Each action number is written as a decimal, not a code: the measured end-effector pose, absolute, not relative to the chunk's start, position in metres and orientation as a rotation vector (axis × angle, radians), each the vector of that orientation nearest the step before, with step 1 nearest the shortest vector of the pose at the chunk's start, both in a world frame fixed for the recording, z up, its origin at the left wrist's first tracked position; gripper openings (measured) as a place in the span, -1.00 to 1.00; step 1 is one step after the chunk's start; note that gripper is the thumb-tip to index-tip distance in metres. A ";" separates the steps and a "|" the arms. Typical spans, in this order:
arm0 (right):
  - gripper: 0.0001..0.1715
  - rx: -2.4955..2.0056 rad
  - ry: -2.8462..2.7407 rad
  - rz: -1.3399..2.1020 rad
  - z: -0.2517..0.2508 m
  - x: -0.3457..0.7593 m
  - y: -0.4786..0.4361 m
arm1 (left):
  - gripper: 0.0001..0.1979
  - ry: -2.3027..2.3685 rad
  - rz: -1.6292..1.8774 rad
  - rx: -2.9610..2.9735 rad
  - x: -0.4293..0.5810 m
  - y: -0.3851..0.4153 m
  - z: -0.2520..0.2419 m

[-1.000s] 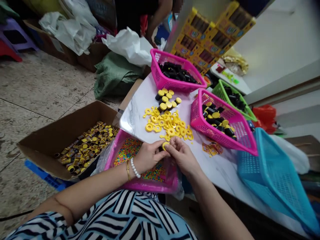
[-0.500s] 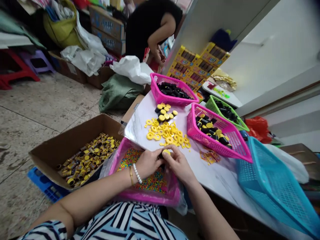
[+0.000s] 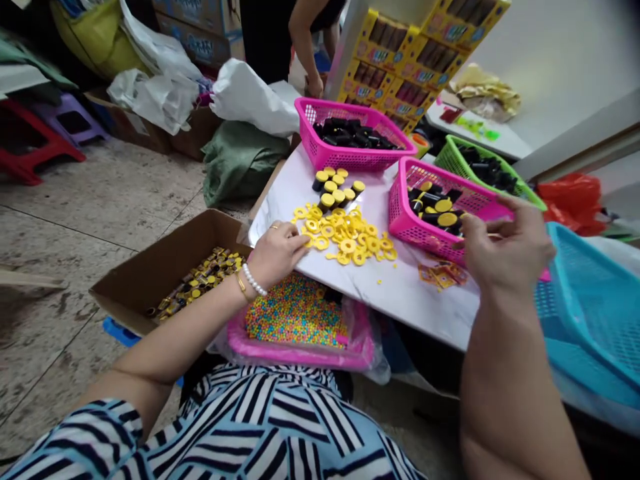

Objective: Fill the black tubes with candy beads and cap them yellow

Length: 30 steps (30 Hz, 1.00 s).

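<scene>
My left hand (image 3: 283, 252) is at the near left edge of a pile of yellow plastic rings (image 3: 349, 247), its fingertips pinched on a ring there. My right hand (image 3: 507, 243) is over the near side of a pink basket (image 3: 417, 237) holding black tubes with yellow caps (image 3: 445, 205). Its thumb and fingers are apart, and I see nothing held between them. Several yellow-capped black tubes (image 3: 327, 200) stand behind the rings. Below the table edge, a pink tub (image 3: 300, 357) lined with clear plastic holds small coloured candy balls (image 3: 295, 313).
Another pink basket (image 3: 360, 160) of black parts stands farther back. A green basket (image 3: 450, 163) and a blue basket (image 3: 575, 300) are at the right. A cardboard box (image 3: 125, 287) of capped tubes is at the left. A person's arm (image 3: 305, 40) shows beyond the table.
My hands have parted from over the tub. The left went to the rings; the right moved to the basket and no longer shows the yellow-capped tube. The view has shifted.
</scene>
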State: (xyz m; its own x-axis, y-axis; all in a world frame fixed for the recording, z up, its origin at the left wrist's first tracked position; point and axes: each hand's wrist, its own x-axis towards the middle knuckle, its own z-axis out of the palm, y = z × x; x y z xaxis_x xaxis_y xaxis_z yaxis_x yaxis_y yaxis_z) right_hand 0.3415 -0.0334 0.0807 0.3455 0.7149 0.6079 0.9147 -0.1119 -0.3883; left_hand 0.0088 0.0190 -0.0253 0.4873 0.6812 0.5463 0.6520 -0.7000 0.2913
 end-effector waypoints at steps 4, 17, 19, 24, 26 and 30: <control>-0.59 -1.787 -1.594 -0.335 0.053 0.301 -0.073 | -0.83 1.124 1.164 2.592 0.012 0.024 -0.038; -0.74 -1.635 -1.900 -0.299 -0.009 0.263 -0.065 | -0.81 1.112 1.505 2.329 0.014 -0.015 -0.034; -0.71 -1.686 -1.912 -0.297 -0.011 0.266 -0.054 | -0.82 0.888 1.276 2.457 0.010 -0.036 -0.043; -0.65 -1.697 -1.774 -0.262 -0.011 0.268 -0.049 | -0.78 0.728 0.273 2.629 -0.001 -0.064 -0.072; -0.73 -1.596 -1.764 -0.181 -0.005 0.261 -0.065 | -0.80 0.756 0.156 2.560 0.004 -0.060 -0.081; -0.84 -1.391 -1.947 0.011 -0.002 0.248 -0.111 | -0.81 0.720 0.202 2.446 0.045 -0.036 -0.102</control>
